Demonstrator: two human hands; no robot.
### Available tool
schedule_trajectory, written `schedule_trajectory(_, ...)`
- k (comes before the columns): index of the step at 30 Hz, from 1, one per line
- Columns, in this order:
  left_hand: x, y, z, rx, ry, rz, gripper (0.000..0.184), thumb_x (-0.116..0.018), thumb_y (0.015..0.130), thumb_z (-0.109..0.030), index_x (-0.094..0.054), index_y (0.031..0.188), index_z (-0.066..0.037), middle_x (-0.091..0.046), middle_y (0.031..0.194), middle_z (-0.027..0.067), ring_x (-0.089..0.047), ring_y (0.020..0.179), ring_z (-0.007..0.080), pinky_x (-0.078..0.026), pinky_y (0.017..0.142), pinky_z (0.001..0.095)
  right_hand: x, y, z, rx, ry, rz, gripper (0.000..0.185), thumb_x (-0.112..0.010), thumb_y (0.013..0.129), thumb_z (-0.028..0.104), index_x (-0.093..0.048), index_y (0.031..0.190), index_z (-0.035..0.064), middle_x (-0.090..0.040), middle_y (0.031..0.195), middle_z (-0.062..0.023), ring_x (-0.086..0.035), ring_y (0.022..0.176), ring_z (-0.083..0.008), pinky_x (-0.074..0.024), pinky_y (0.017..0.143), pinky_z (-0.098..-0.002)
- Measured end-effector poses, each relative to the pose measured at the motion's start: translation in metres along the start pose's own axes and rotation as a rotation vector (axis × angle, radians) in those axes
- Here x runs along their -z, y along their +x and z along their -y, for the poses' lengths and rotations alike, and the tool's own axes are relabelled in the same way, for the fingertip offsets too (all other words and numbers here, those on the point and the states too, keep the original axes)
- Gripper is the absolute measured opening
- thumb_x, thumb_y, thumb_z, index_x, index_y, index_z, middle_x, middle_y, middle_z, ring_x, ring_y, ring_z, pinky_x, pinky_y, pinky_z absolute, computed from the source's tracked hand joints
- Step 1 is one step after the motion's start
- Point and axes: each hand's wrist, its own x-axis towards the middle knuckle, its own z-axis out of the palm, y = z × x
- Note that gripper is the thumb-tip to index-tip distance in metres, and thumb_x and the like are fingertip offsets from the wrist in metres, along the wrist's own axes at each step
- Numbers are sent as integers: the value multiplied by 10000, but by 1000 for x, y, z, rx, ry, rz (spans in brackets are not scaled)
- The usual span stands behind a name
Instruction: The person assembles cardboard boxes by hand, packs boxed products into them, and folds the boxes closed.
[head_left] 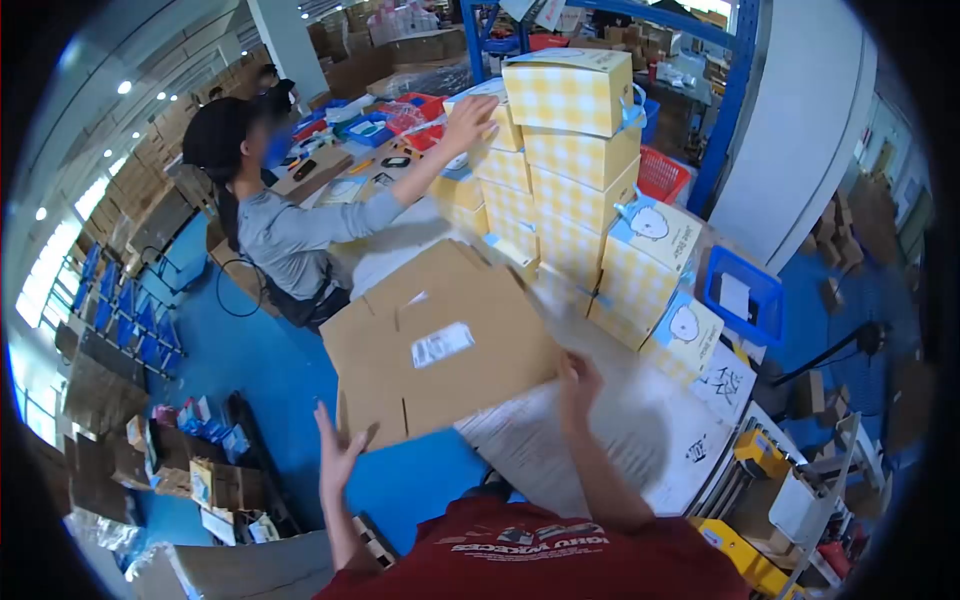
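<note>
A flattened brown cardboard box (480, 375) with a white label (442, 345) and cut slots is tilted in front of me, reaching over the table's edge. My left hand (340, 455) is at its lower left corner, thumb at the near edge and fingers stretched along the left side. At the right edge, my right hand (578, 388) grips the cardboard with bent fingers. Past the cardboard rises a stack of yellow-and-white checked boxes (568, 160), some with a blue top and a white cartoon figure.
Across the table (560, 450), a co-worker (290, 235) in grey reaches an arm to the checked boxes. A blue basket (745, 295) and a red basket (662, 178) stand at the right. A blue metal frame (730, 110) rises behind. Cartons (235, 485) lie on the lower left floor.
</note>
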Motion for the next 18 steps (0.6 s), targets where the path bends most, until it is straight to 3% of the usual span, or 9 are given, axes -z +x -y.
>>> schedule_trajectory(1, 13, -10, -44, -67, 58, -22, 845, -827, 886, -266, -397, 1563, -4, -381, 1587, 324, -420, 1467, 384, -385, 1167, 423, 25, -11, 24, -18, 118, -43, 128, -705, 940, 95, -736, 1017, -3, -709, 904, -24, -625, 877, -119, -494, 817, -300)
schedule_trajectory(2, 21, -9, -78, -133, 79, 259, 848, -799, 908, -265, -359, 1590, -21, -371, 1607, 292, -377, 1491, 341, -375, 1175, 413, 51, -17, 45, -38, 231, -84, 134, -689, 957, 109, -720, 1023, -4, -703, 951, -20, -621, 929, -120, -484, 851, -298)
schedule_trajectory(3, 24, -8, -104, -191, 100, 542, 851, -770, 929, -263, -320, 1616, -39, -362, 1627, 260, -334, 1515, 297, -366, 1184, 403, 72, -18, 64, 180, 250, -111, 194, -687, 962, 147, -681, 1087, -1, -684, 1068, -54, -613, 1019, -145, -475, 906, -308)
schedule_trajectory(4, 12, -4, -129, -182, 89, 548, 851, -770, 929, -263, -320, 1616, -39, -362, 1627, 260, -334, 1515, 297, -366, 1184, 403, 88, -19, 84, 395, 270, -131, 264, -686, 967, 185, -641, 1151, 2, -665, 1184, -87, -605, 1108, -171, -466, 960, -318)
schedule_trajectory(6, -26, 9, -178, -110, 202, 935, 763, -751, 952, -335, -411, 1578, -60, -430, 1584, 259, -437, 1461, 362, -386, 1167, 407, 107, -8, 136, 855, 51, -287, 470, -692, 959, 282, -544, 1318, 16, -543, 1415, -151, -534, 1287, -242, -432, 1072, -374)
schedule_trajectory(8, -68, 21, -174, -207, 129, 1008, 671, -638, 1020, -430, -435, 1575, -110, -491, 1547, 230, -523, 1388, 338, -454, 1107, 397, 131, -7, 173, 901, -34, -365, 637, -722, 930, 355, -473, 1409, 17, -450, 1516, -185, -471, 1382, -283, -382, 1151, -431)
schedule_trajectory(12, -128, 27, -197, 57, -235, 1052, 646, -493, 1063, -545, -448, 1571, -149, -557, 1484, 220, -657, 1185, 320, -540, 987, 411, 205, -52, 220, 727, -182, -338, 656, -687, 961, 307, -434, 1494, 20, -454, 1530, -193, -444, 1414, -291, -345, 1181, -427)
schedule_trajectory(15, -130, 20, -267, 336, 130, 1118, 690, -392, 1078, -588, -426, 1577, -111, -583, 1452, 206, -698, 1046, 292, -576, 899, 446, 243, -86, 232, 363, -324, -344, 685, -643, 988, 249, -364, 1580, 45, -443, 1561, -177, -407, 1451, -289, -299, 1207, -407)
schedule_trajectory(18, -157, 4, -236, -48, 342, 1363, 690, -375, 1085, -579, -404, 1583, -102, -598, 1428, 206, -720, 898, 280, -596, 790, 425, 281, -86, 199, 191, -198, -476, 836, -678, 934, 155, -247, 1644, 61, -441, 1534, -180, -401, 1419, -296, -271, 1213, -438)
